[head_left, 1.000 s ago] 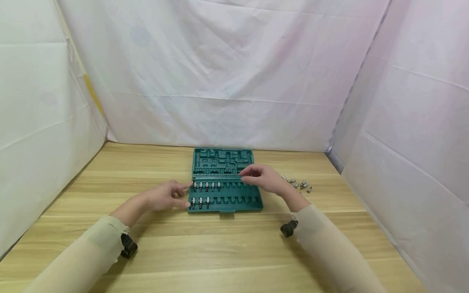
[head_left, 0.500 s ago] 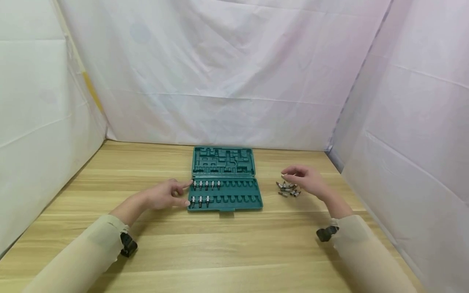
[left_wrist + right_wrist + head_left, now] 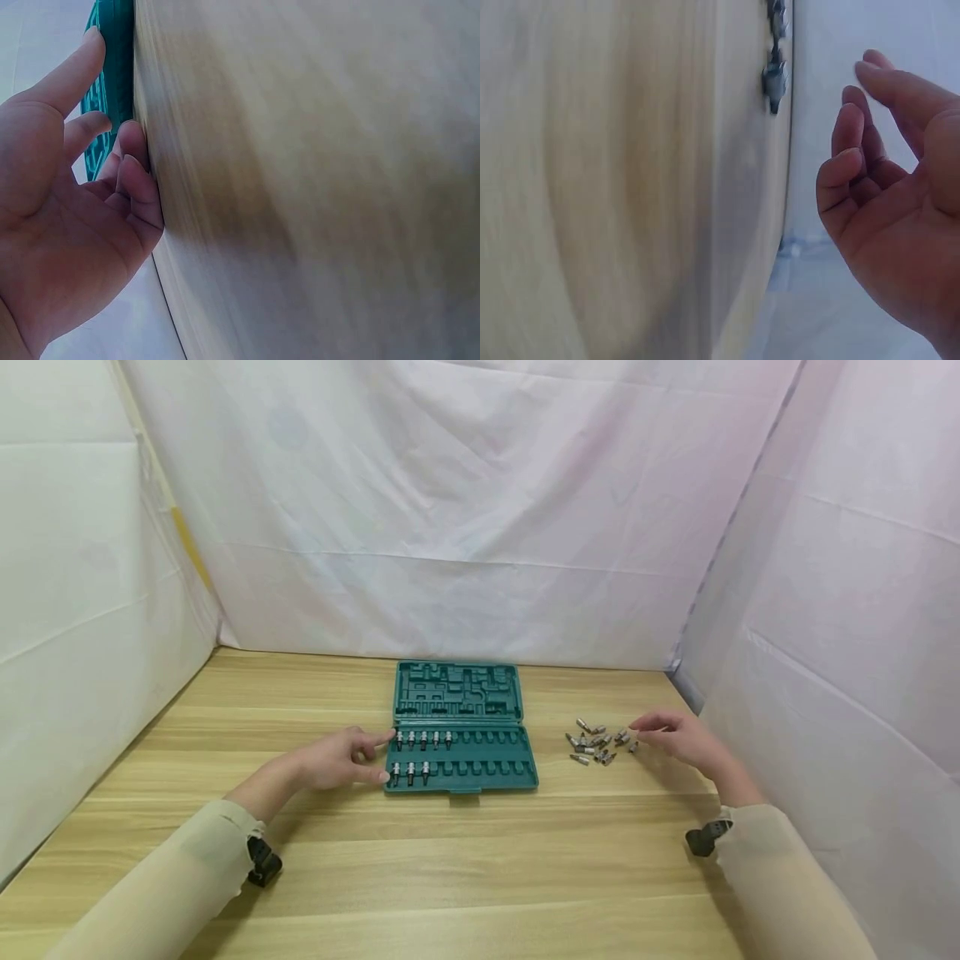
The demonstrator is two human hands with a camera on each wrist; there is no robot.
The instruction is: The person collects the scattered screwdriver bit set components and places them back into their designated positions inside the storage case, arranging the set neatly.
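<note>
A green tool case [image 3: 480, 754] lies unfolded on the table. Several bit sockets [image 3: 423, 742] fill the left part of its two slot rows; the slots to the right are bare. My left hand [image 3: 337, 762] touches the case's left edge with extended thumb and index finger, while its other fingers curl in, as the left wrist view shows. To the right of the case, several loose bit sockets [image 3: 597, 741] lie scattered. My right hand [image 3: 678, 742] hovers at their right side, thumb and index apart from them and holding nothing. One bit socket [image 3: 775, 84] shows near it in the right wrist view.
The wooden table [image 3: 450, 877] runs up to a white sheet [image 3: 465, 527] at the back. Similar sheets hang along the left and right sides. The case lid [image 3: 457, 689] leans back toward the rear sheet.
My right hand has moved from above the case rightward, over the loose bit sockets, to their right side. The left hand has stayed at the case's edge.
</note>
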